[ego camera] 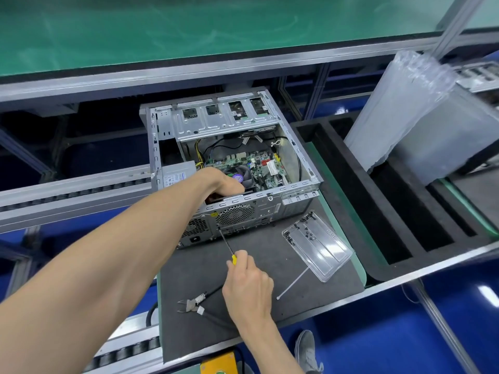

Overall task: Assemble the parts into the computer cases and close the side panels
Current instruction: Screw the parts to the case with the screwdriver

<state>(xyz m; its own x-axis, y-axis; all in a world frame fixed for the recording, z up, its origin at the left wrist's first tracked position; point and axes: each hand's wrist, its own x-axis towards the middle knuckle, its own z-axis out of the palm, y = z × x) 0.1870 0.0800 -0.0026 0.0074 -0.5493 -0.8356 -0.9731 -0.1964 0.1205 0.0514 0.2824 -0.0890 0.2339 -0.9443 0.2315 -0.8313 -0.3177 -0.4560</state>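
Steel case: we see the open computer case (232,168) lying on its side on the grey mat of the bench (270,265), its back panel turned toward us and the side panel not yet on.
Left hand: our left hand (221,182) reaches over the rear edge into the case, with fingers curled down around something dark inside, near the fan; we cannot tell what part it is.
Right hand: our right hand (249,284) has its grip closed around the yellow handle of a screwdriver (228,245), and the tip touches the back panel just beside the round fan grille.
Step in hand: we judge it is the fastening of a part from behind with a screw.
How to do it well: we should keep the shaft in line with the screw, press lightly while we turn, and let the left hand hold the part against the wall so the holes stay matched.
Screw tray: a clear plastic tray (317,247) with small dark screws lies just right of the case.
Cutters: diagonal cutters (193,305) lie on the mat near the right wrist.
Writing: the power supply label (174,178) has print, but it is too small to read; the raised letters on the tray also are not legible.
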